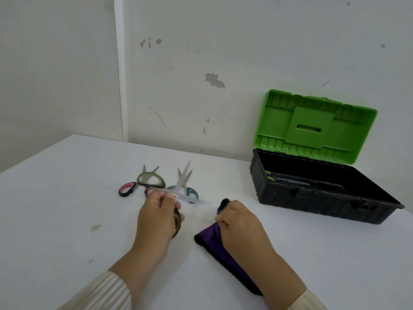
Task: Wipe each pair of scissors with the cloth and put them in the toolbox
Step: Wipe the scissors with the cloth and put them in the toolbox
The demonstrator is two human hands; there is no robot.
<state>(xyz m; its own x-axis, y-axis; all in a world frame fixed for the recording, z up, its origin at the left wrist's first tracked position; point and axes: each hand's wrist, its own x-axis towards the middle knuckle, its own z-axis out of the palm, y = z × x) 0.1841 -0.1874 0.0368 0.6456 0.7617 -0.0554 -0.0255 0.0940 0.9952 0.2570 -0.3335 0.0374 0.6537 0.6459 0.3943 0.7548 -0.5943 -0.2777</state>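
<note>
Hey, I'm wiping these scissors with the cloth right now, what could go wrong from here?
1. The held scissors look open in the left hand, with a blade aimed toward the right hand gripping the purple cloth; a slip might nick a finger.
2. The scissors on the table lie overlapping right behind, so a swing could knock them.
3. The toolbox sits off to the right, so you'd carry blades across.
</note>
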